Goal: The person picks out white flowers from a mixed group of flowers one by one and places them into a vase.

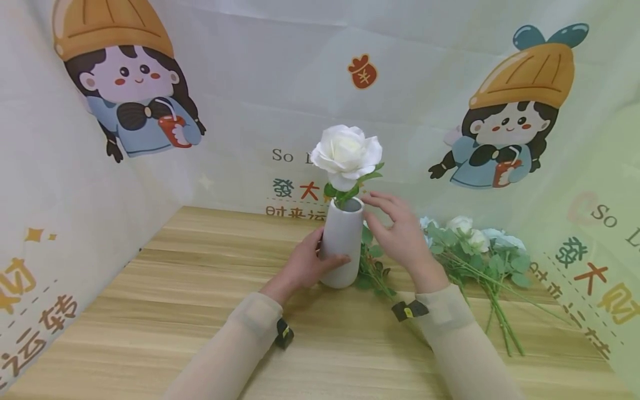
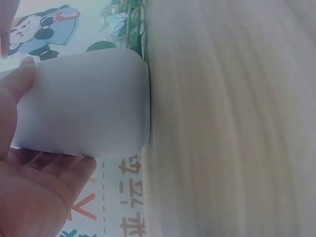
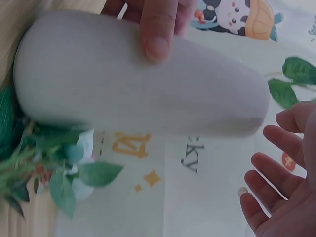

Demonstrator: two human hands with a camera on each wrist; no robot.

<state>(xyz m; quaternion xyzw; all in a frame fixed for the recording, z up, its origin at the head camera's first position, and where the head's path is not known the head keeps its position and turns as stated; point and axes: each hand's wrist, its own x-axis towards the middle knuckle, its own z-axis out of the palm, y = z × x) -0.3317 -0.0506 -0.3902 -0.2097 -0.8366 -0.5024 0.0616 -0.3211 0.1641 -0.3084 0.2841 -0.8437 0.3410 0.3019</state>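
1. Vase (image 1: 341,244) at ctr of frame, looks upright on surface (image 1: 200,266); rose (image 1: 346,153) stands in it, bloom well above rim (image 1: 362,206). Looks top-heavy, so a nudge up high could tip it.
2. L hand (image 1: 306,261) grasping vase, thumb across near side, fingers round far side. Only hold on it, AFAICT. If grip slackens or slides while top's bumped, vase could go over.
3. R hand (image 1: 400,228) released, fingers loose & spread, just right of rim; R-wrist view shows gap betw. fingers & vase. Careless swipe could knock rim or snag leaves (image 1: 371,176), pulling rose askew.
4. Sprig (image 1: 375,272) lies right by vase base, ctr-right of frame; can't tell if touching. If vase slides that way, base could ride up on sprig & wobble.
5. Bunch (image 1: 477,241) at mid right, stems running to lower right, near R sleeve (image 1: 465,344). Sleeve or strap (image 1: 411,311) could catch stems if arm drags low, scattering them.
6. Rose's lower stem hidden in vase: can't tell depth. If shallow, bloom's wt could swing it round.
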